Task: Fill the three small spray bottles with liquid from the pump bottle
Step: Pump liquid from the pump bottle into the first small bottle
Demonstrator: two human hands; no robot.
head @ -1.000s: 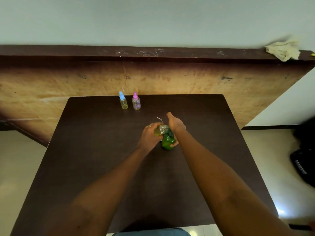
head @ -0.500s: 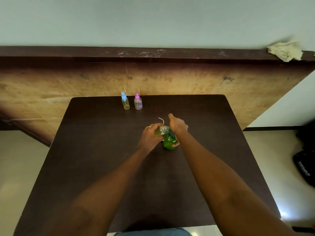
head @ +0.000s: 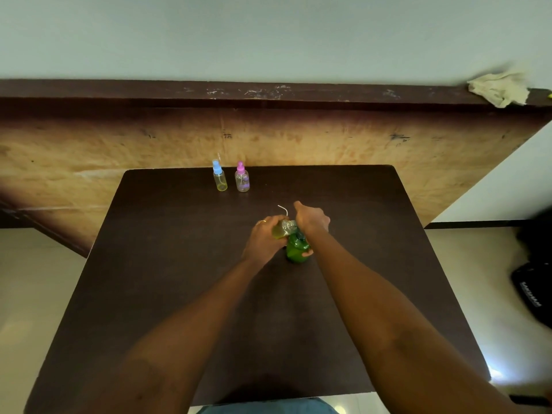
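Left hand [head: 264,239] curled round the small spray bottle [head: 280,232], mouth just beside fingers of the right hand [head: 312,222] gripping the pump bottle [head: 295,249]; misalignment there could have spilled liquid.

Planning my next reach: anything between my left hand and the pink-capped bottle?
Nothing visible: only bare table between the left hand and the pink-capped bottle. The blue-capped bottle stands apart to its left; a thin white tube sticks up by the right hand.
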